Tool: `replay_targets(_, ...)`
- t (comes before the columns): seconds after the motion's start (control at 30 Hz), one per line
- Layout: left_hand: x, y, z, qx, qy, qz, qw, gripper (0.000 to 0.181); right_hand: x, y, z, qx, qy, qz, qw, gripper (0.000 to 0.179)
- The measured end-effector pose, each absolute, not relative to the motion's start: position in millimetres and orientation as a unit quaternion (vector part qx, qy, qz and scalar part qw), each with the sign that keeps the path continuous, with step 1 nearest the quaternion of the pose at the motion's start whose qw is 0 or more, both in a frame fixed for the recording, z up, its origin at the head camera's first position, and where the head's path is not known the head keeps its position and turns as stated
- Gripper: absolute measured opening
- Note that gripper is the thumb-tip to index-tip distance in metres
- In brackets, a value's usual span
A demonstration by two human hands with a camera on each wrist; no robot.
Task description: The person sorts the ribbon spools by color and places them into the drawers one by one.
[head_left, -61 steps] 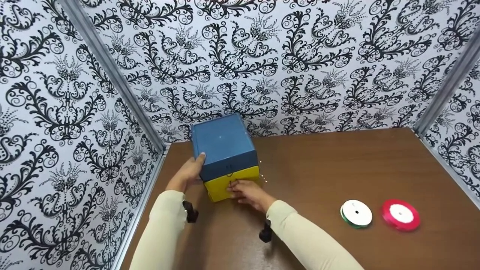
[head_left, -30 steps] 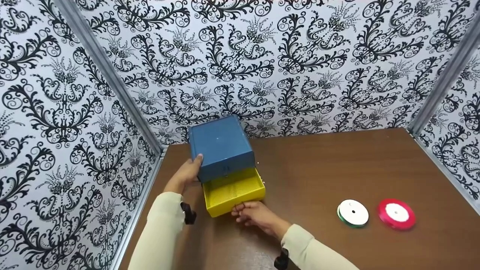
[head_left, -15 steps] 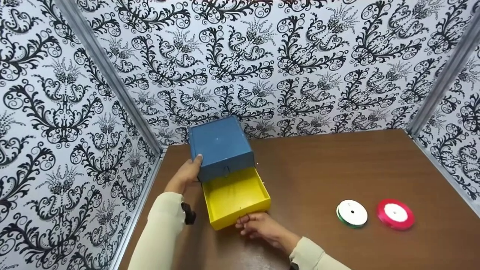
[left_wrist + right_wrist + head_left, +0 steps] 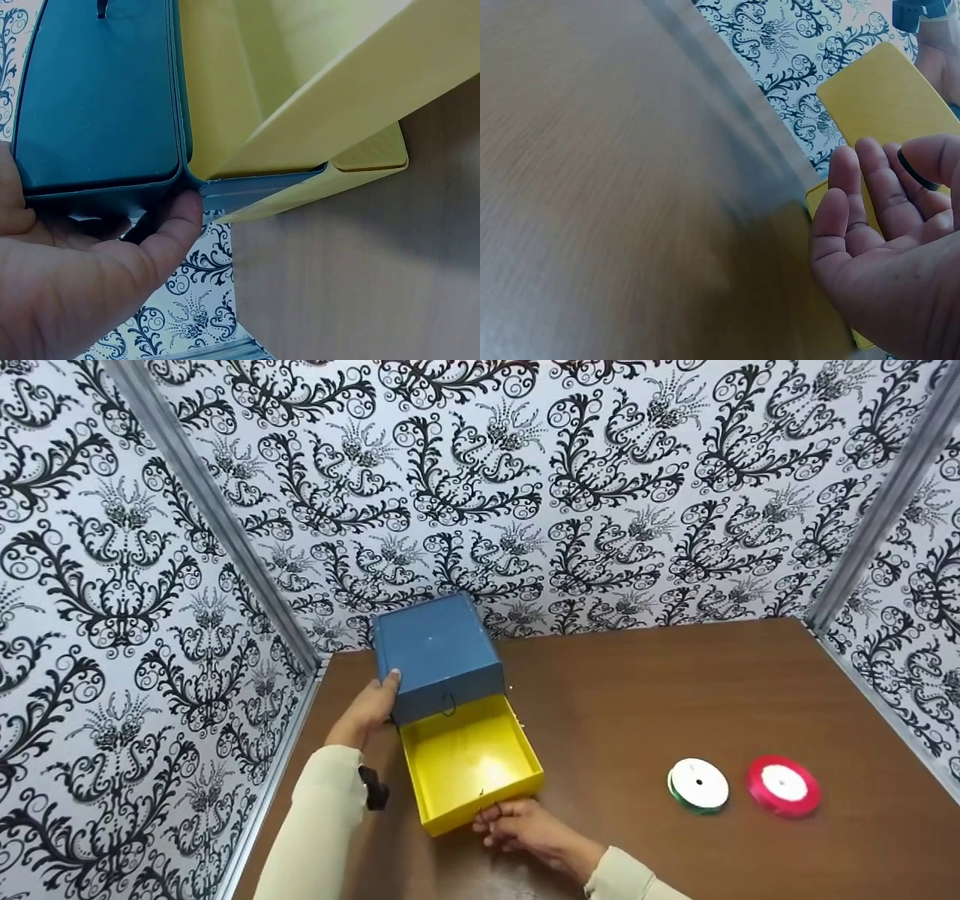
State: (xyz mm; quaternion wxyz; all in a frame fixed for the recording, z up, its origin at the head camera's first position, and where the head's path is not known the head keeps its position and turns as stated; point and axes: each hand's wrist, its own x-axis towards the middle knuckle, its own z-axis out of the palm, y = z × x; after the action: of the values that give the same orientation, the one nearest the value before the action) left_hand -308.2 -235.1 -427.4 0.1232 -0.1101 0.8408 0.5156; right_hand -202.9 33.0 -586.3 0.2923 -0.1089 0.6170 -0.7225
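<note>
A small blue drawer box (image 4: 439, 645) stands near the back left, its upper front closed, with a dark loop (image 4: 449, 706) on it. Below, the yellow drawer (image 4: 450, 820) is pulled well out, and its inside shows bare. My left hand (image 4: 373, 706) grips the box's left side, thumb on the top edge; in the left wrist view its fingers lie along the blue wall (image 4: 97, 112). At the drawer's front, my right hand (image 4: 529, 832) pinches the dark loop pull (image 4: 913, 169) between thumb and fingers, the other fingers loosely bent.
To the right on the brown table (image 4: 637, 697) lie a white-faced spool of green ribbon (image 4: 699, 784) and a red ribbon spool (image 4: 784, 785). Patterned walls (image 4: 480, 510) close off the back and both sides, close behind the box.
The yellow drawer has slid out from under the blue part toward the person, the right hand moving with it. The left hand has stayed on the box.
</note>
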Motion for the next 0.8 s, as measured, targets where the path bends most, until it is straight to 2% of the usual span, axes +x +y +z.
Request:
replay_targets(0.33, -312, -239, -432, -0.104, 0.873, 0.457, 0.132, 0.079, -203, 41, -590, -0.152, 0.664, -0.676, 0.282, 0.023)
replay_targets(0.6, -312, -240, -431, -0.102, 0.877, 0.450, 0.131, 0.081, -204, 81, -570, -0.260, 0.771, -0.568, 0.124, 0.020)
replay_targets(0.67, -312, -240, -431, -0.102, 0.873, 0.459, 0.130, 0.082, -205, 89, -565, -0.256, 0.781, -0.560, 0.105, 0.020)
replay_targets(0.8, -311, -238, -432, -0.104, 0.861, 0.481, 0.132, 0.082, -204, 97, -560, -0.244, 0.788, -0.556, 0.104, 0.020)
